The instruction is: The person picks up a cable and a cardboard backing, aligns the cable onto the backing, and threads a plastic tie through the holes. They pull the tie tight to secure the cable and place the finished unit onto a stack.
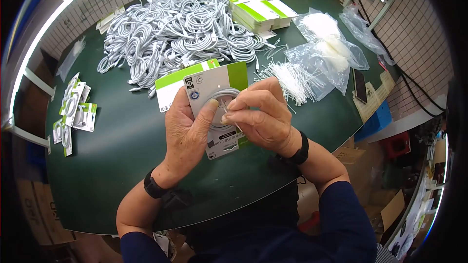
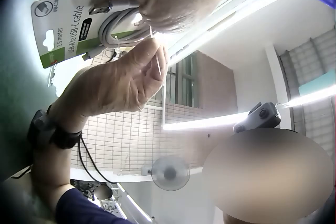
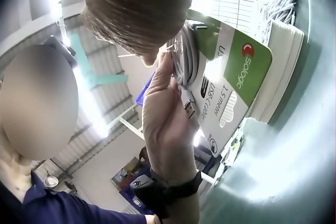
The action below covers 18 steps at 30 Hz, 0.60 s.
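Note:
My left hand (image 1: 187, 126) grips a white-and-green cable card (image 1: 207, 79) by its side, thumb across the front. A pale grey USB cable (image 2: 118, 27) lies coiled on the card, its metal USB-A plug (image 3: 189, 109) showing in the right wrist view. My right hand (image 1: 265, 117) is over the coil, thumb and fingertips pinching a thin white cable tie (image 2: 158, 65). One end of the tie sticks out past the fingers. Fingertips partly hide where the tie meets the coil.
Behind the hands lies a big heap of coiled cables (image 1: 170, 29). Stacked cards (image 1: 261, 12) stand at the back, beside loose cable ties (image 1: 292, 82) and plastic bags (image 1: 336, 56). Finished-looking carded cables (image 1: 73, 109) lie at the left. A phone (image 1: 360, 86) rests near the right edge.

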{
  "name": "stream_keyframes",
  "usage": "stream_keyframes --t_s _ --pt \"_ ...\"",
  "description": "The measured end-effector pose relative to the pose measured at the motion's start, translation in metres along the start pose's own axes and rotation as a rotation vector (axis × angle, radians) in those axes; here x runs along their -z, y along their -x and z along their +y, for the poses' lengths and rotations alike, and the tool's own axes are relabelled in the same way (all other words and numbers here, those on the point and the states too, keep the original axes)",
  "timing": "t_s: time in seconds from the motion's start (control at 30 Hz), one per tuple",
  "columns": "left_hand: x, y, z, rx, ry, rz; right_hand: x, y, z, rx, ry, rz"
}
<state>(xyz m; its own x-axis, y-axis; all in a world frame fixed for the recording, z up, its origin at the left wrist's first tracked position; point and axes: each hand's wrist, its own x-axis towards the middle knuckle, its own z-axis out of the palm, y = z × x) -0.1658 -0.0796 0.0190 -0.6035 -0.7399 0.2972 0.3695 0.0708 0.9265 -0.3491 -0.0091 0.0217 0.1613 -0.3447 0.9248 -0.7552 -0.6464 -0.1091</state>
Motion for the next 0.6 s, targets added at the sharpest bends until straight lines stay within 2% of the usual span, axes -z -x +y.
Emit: stream_keyframes --t_s 0.6 --pt "0.0017 -0.0024 -0.004 0.037 0.143 0.035 0.0007 0.0087 -0.0021 -0.151 -0.336 -0.023"
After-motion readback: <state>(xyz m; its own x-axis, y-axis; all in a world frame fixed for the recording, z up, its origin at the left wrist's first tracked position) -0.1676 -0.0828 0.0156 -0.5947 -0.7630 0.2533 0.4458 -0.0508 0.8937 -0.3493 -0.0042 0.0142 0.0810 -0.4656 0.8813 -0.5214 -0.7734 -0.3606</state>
